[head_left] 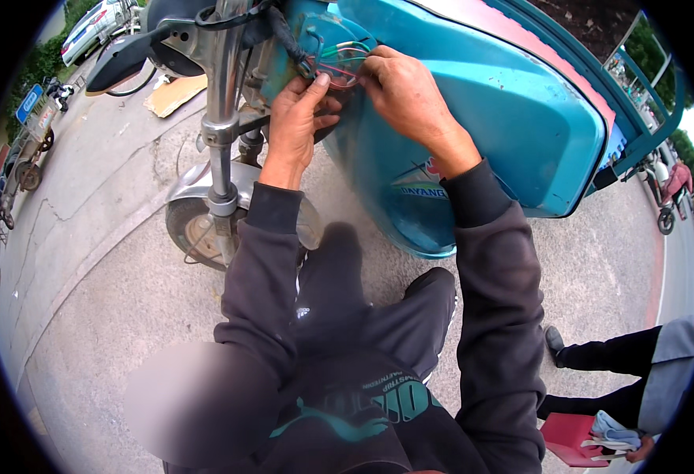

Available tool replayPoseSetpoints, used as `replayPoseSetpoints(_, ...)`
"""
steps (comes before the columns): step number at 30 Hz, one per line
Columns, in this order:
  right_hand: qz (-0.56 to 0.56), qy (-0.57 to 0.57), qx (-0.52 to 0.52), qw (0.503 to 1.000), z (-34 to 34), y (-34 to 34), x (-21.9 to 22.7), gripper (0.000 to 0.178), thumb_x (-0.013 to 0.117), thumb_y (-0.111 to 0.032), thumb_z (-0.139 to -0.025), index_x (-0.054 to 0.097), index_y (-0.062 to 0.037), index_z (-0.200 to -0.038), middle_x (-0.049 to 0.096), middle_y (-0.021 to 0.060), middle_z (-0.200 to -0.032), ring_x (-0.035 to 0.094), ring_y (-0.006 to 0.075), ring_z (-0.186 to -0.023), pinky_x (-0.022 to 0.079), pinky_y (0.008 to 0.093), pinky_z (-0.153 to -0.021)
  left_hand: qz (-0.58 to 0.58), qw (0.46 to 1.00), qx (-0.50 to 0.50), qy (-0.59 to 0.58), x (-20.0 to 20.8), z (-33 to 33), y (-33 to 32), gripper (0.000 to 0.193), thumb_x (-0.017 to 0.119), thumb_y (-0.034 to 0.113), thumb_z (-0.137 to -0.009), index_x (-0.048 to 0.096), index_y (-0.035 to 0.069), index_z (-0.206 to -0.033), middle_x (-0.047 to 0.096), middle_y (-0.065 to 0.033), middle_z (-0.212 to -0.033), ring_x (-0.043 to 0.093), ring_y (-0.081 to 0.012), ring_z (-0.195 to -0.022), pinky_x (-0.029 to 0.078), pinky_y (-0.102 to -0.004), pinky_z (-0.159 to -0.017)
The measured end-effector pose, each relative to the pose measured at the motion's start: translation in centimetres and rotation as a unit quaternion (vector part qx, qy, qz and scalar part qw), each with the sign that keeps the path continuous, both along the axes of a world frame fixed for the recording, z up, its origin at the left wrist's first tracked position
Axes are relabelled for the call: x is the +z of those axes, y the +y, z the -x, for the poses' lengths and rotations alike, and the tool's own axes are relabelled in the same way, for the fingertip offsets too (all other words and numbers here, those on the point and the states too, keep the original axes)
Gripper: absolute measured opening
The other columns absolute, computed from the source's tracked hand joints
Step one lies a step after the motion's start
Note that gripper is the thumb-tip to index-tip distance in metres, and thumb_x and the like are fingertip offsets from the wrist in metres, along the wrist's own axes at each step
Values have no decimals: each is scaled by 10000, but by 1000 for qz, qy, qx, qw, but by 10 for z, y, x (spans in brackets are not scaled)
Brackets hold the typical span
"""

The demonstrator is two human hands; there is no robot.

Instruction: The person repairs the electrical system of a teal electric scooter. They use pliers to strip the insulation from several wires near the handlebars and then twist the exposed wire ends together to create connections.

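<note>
Thin red, green and white wires (348, 54) spread out of a black-wrapped cable bundle (282, 35) in front of the teal body panel (513, 118) of a three-wheeled vehicle. My left hand (293, 122) is closed at the bundle's end, thumb against its fingers by the red wires; its lower fingers curl loosely. Opposite it, my right hand (406, 91) pinches the wires between thumb and forefinger. The wire ends between my fingertips are too small to make out. Left of my hands stands the chrome front fork (220, 142).
Below the fork are the front wheel (197, 225) and its silver mudguard (197, 180). A piece of cardboard (174, 96) lies on the pavement. At the lower right stands another person (611, 347) beside a red box (572, 438) with tools and cloth. Parked vehicles line both sides.
</note>
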State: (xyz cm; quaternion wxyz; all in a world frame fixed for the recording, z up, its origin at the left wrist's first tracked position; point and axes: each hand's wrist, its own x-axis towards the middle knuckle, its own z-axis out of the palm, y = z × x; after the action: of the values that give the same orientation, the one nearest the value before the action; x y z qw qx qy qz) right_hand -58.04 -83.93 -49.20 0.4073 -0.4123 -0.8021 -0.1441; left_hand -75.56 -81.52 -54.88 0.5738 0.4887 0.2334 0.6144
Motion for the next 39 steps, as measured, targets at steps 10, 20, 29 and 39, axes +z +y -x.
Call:
replayPoseSetpoints(10, 44, -35, 25, 998, -2, -5, 10, 121, 634, -118, -857, 670, -4, -873, 577, 190, -934, 593, 388, -901, 501, 481, -790, -18, 998, 44, 30, 0, -1, 7, 223, 678, 281, -960, 685, 76, -1047, 733, -27, -966, 662, -77, -779, 517, -192, -663)
replayPoseSetpoints(20, 10, -83, 30, 996, -5, -2, 9, 97, 642, -109, -840, 657, -18, -868, 608, 193, -894, 605, 387, -881, 507, 470, -783, -12, 998, 38, 37, -2, 5, 12, 236, 673, 258, -963, 668, 41, -1056, 731, -65, -987, 689, -111, -821, 545, -213, -704)
replayPoseSetpoints(29, -117, 53, -51, 990, 9, -2, -8, 133, 630, -38, -779, 652, -59, -908, 645, 149, -1179, 663, 327, -947, 565, 391, -741, -26, 999, -8, 46, 3, 7, 2, 261, 665, 264, -970, 629, 45, -1107, 718, -65, -1024, 693, -106, -844, 557, -203, -701)
replayPoseSetpoints(39, -63, -88, -70, 992, 6, -7, -7, 192, 678, -78, -789, 761, -124, -956, 602, 91, -1345, 647, 274, -1099, 552, 390, -861, -40, 999, -4, 21, -2, 4, 2, 254, 683, 237, -957, 634, 41, -1110, 723, -61, -984, 700, -96, -766, 544, -167, -625)
